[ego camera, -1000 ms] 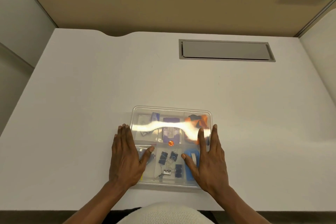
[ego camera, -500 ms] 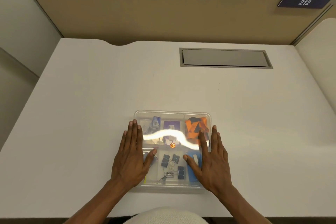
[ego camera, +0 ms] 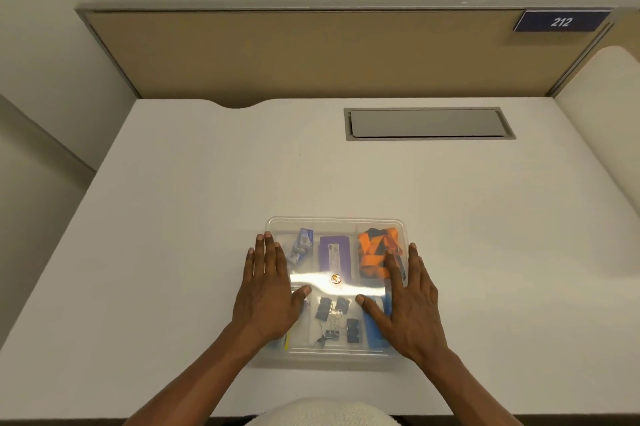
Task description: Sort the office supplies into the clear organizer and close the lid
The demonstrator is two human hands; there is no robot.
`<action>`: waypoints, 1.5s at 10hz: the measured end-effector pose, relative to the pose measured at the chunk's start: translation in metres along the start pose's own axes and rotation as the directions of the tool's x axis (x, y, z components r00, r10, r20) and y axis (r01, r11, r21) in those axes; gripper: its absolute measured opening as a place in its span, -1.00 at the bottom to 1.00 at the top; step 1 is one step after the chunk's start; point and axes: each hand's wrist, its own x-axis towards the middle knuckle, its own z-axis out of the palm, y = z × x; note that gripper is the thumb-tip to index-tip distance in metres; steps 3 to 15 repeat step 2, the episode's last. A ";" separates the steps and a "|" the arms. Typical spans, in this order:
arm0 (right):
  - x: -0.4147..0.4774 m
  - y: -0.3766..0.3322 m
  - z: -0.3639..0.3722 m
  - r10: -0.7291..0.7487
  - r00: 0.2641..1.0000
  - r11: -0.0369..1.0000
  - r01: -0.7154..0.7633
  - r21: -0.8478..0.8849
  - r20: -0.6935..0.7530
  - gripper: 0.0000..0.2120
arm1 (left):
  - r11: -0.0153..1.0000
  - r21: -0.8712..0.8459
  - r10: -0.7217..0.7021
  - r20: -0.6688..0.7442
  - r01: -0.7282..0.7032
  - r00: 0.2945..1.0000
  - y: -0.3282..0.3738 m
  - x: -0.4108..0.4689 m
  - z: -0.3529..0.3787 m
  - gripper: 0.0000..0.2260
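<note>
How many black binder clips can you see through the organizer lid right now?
4, all in the near-middle compartment: two side by side at the top, one lower right, one at the bottom. More may lie hidden under the hands.

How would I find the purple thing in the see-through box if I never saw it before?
Look on the white desk for the clear plastic organizer box under the person's two flat hands. In the far row, the middle compartment holds the flat purple rectangular pack with a pale label. Its neighbours differ: small blue-and-white packets on its left, orange-and-black pieces on its right.
</note>
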 end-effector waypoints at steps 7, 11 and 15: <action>0.020 -0.005 -0.023 0.048 0.999 0.995 -0.047 0.086 -0.005 0.03 | 0.997 -0.056 -0.047 0.019 0.048 0.999 0.007 0.006 -0.034 0.02; 0.020 -0.005 -0.023 0.048 0.999 0.995 -0.047 0.086 -0.005 0.03 | 0.997 -0.056 -0.047 0.019 0.048 0.999 0.007 0.006 -0.034 0.02; 0.020 -0.005 -0.023 0.048 0.999 0.995 -0.047 0.086 -0.005 0.03 | 0.997 -0.056 -0.047 0.019 0.048 0.999 0.007 0.006 -0.034 0.02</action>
